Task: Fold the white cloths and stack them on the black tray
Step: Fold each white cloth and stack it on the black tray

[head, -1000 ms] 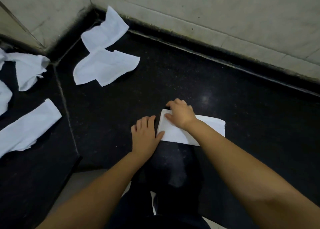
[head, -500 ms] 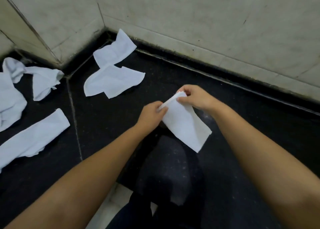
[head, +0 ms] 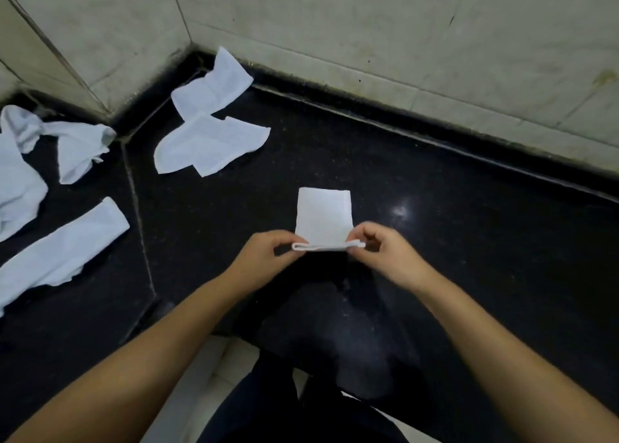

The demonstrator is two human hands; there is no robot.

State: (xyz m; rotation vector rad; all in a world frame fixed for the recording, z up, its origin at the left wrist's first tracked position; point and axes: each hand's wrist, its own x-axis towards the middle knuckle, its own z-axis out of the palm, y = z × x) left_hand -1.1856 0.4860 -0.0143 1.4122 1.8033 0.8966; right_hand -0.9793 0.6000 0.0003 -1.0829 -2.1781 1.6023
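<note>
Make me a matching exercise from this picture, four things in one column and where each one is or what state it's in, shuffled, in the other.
Things:
1. folded cloth
2. long cloth strip
3. right hand
4. pair of loose cloths

States or places:
A. lies flat near the left edge of the counter
B. pinches the cloth's right near corner
C. held by both hands at its near edge
D. lies overlapping near the wall corner

Pairs: 1-C, 2-A, 3-B, 4-D

left hand (head: 264,258): fingers curled, pinching cloth (head: 324,216) edge | right hand (head: 385,251): same, opposite end | forearms bare, converging
</note>
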